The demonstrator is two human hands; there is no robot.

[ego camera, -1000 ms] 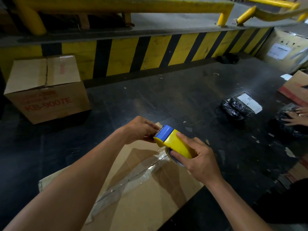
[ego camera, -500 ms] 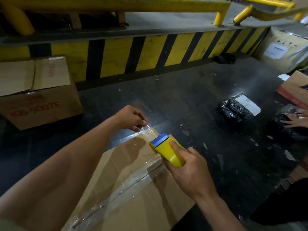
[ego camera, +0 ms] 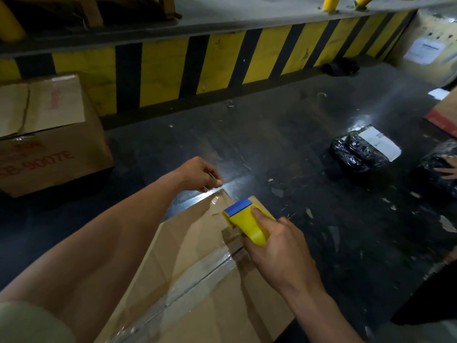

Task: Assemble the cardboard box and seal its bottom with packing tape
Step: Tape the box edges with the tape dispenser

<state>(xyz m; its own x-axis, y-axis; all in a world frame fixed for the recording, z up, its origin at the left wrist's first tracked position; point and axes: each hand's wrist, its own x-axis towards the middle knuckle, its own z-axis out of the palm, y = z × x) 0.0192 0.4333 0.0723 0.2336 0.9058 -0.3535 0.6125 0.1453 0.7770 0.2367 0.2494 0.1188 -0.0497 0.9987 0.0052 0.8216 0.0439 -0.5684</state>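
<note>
A brown cardboard box (ego camera: pixel 197 288) lies in front of me on the dark floor, flaps closed, with a strip of clear packing tape (ego camera: pixel 197 271) running along its centre seam. My right hand (ego camera: pixel 279 253) grips a yellow tape dispenser with a blue blade end (ego camera: pixel 244 219), held over the box's far end. My left hand (ego camera: pixel 200 175) is just past the far edge of the box, fingers pinched on the free end of the clear tape, which stretches from the dispenser.
A printed cardboard box (ego camera: pixel 47 134) stands at the left by the yellow-and-black striped wall (ego camera: pixel 222 63). Black wrapped parcels (ego camera: pixel 363 149) lie on the floor at the right, where another person's hand (ego camera: pixel 448 167) rests on one. More cartons (ego camera: pixel 442 112) sit at the far right.
My left hand has pulled the tape end away from the dispenser, out past the box's far edge. The dispenser has dropped lower toward the box top.
</note>
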